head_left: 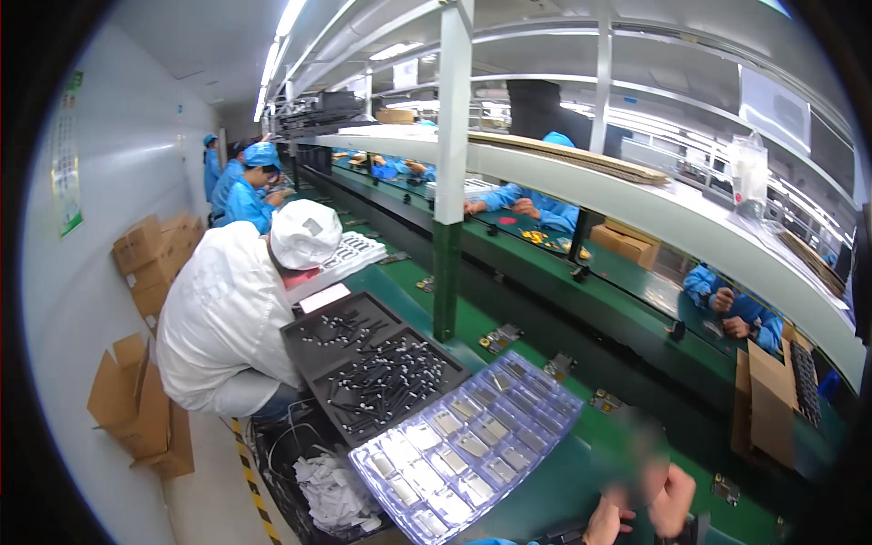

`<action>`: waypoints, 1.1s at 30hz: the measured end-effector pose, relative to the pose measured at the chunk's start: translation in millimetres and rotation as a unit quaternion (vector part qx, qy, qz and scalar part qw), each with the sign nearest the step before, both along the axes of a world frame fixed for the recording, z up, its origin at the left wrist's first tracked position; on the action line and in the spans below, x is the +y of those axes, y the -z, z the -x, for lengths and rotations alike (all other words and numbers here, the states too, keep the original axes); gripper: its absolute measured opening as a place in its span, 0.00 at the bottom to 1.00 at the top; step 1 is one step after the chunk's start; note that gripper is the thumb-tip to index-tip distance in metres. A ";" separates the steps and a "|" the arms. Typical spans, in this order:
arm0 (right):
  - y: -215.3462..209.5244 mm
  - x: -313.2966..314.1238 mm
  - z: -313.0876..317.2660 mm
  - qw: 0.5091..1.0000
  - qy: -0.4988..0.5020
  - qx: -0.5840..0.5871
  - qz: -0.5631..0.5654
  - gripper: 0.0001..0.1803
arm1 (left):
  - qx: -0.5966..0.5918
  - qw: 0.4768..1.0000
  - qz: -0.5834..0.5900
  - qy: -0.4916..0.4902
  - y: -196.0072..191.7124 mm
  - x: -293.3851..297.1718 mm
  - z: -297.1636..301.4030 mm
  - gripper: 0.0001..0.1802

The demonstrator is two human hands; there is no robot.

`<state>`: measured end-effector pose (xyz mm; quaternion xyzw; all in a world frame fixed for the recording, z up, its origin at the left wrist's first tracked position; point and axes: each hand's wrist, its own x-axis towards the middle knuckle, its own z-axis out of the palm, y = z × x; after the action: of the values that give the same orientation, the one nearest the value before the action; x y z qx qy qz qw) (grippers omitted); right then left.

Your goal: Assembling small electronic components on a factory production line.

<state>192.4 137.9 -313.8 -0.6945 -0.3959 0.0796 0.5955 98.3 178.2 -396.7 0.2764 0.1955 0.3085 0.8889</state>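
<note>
At the lower right my left hand [605,523] and my right hand [672,502] are close together over the edge of the green bench. The fingers of both are curled inward, and a blurred patch covers what lies between them, so I cannot make out what they hold. To their left lies a clear plastic tray [371,465] with rows of silver, flat rectangular parts in its pockets. Several small circuit boards sit on the green line beyond my hands, among them one board [606,401] ahead and another board [725,489] to the right.
A black tray [313,363] of loose black parts adjoins the clear tray. A person in white [227,309] bends over the bench at left. A green and white post [447,182] rises from the line. Cardboard boxes [136,400] stand along the wall; people in blue work opposite.
</note>
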 end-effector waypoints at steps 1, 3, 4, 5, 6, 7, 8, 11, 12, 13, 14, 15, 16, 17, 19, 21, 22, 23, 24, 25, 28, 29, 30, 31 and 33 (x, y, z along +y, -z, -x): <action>-3.4 -24.6 4.7 0.994 0.018 -0.053 0.091 0.09 | 0.022 0.998 -0.050 0.016 7.2 2.9 -1.8 0.23; 6.5 -69.7 9.8 0.980 0.057 -0.132 0.138 0.11 | 0.061 0.986 -0.136 0.069 12.9 1.3 -2.0 0.16; 25.7 -88.3 10.0 0.980 0.074 -0.153 0.099 0.08 | 0.054 0.980 -0.158 0.109 16.2 0.2 -1.0 0.15; 45.2 -105.2 8.0 0.987 0.067 -0.127 0.069 0.09 | 0.081 0.966 -0.217 0.118 9.2 -3.7 4.0 0.15; 57.7 -115.8 5.7 0.992 0.063 -0.102 0.037 0.09 | 0.106 0.946 -0.277 0.129 -2.7 -5.1 9.0 0.14; 56.3 -120.5 11.3 0.993 0.056 -0.095 0.034 0.08 | 0.112 0.944 -0.281 0.129 -6.3 -5.4 12.7 0.14; 52.0 -119.9 14.4 0.994 0.055 -0.091 0.030 0.08 | 0.125 0.908 -0.383 0.112 -8.7 -3.4 14.5 0.14; 48.0 -112.9 11.6 0.987 -0.001 -0.161 -0.013 0.07 | 0.124 0.875 -0.452 0.125 -8.8 2.5 12.3 0.14; 50.0 -111.6 10.1 0.986 -0.007 -0.164 0.000 0.08 | 0.119 0.878 -0.442 0.139 -6.2 6.7 12.0 0.13; 51.3 -111.9 8.5 0.987 -0.010 -0.162 0.004 0.08 | 0.120 0.877 -0.442 0.143 -4.7 9.1 10.6 0.13; 53.0 -112.2 7.0 0.987 -0.013 -0.162 0.008 0.08 | 0.115 0.876 -0.446 0.140 -3.6 11.2 9.7 0.13; 58.1 -111.7 6.7 0.987 -0.003 -0.159 0.015 0.09 | 0.110 0.882 -0.434 0.148 -3.7 13.5 10.4 0.13; 49.1 -112.0 12.2 0.984 -0.020 -0.176 0.005 0.08 | 0.105 0.888 -0.421 0.154 -1.8 15.9 10.9 0.12; 45.4 -114.3 15.4 0.983 -0.026 -0.179 0.005 0.08 | 0.102 0.897 -0.402 0.155 1.5 15.8 9.1 0.12; 44.2 -114.1 20.7 0.983 -0.027 -0.182 0.005 0.07 | 0.106 0.898 -0.389 0.176 8.7 20.4 10.3 0.13; 46.9 -115.4 19.6 0.984 -0.021 -0.179 0.005 0.07 | 0.114 0.896 -0.382 0.195 2.5 18.5 12.1 0.13; 50.0 -114.3 17.9 0.984 -0.017 -0.176 0.001 0.08 | 0.128 0.894 -0.378 0.204 -5.7 18.4 15.6 0.14; 51.3 -113.3 17.7 0.985 -0.018 -0.174 -0.001 0.08 | 0.135 0.889 -0.380 0.216 -4.9 21.2 16.8 0.14; 51.9 -114.1 14.9 0.985 -0.013 -0.172 0.000 0.08 | 0.135 0.887 -0.381 0.222 -4.1 21.6 14.9 0.14; 53.1 -114.9 14.2 0.988 -0.016 -0.155 -0.004 0.08 | 0.135 0.889 -0.372 0.232 -4.9 20.8 15.0 0.14; 49.1 -117.6 11.8 0.996 -0.027 -0.088 -0.021 0.07 | 0.148 0.890 -0.342 0.261 -6.8 18.5 12.9 0.13; 51.9 -118.2 8.3 0.997 -0.026 -0.076 -0.014 0.07 | 0.139 0.890 -0.356 0.250 -7.0 16.4 12.9 0.12; 55.2 -118.3 4.7 0.998 -0.025 -0.064 -0.007 0.06 | 0.130 0.889 -0.368 0.240 -7.1 14.8 13.0 0.11; 52.4 -118.5 5.4 0.999 -0.021 -0.046 -0.012 0.06 | 0.128 0.892 -0.356 0.247 -14.0 13.3 13.8 0.11; 46.7 -116.7 5.4 1.000 -0.028 -0.008 -0.001 0.06 | 0.132 0.888 -0.364 0.247 -12.3 16.4 13.1 0.11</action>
<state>187.0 21.2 -360.5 -0.6831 -0.4199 0.0906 0.5906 85.2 194.7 -384.4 0.6583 0.1106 0.0887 0.7393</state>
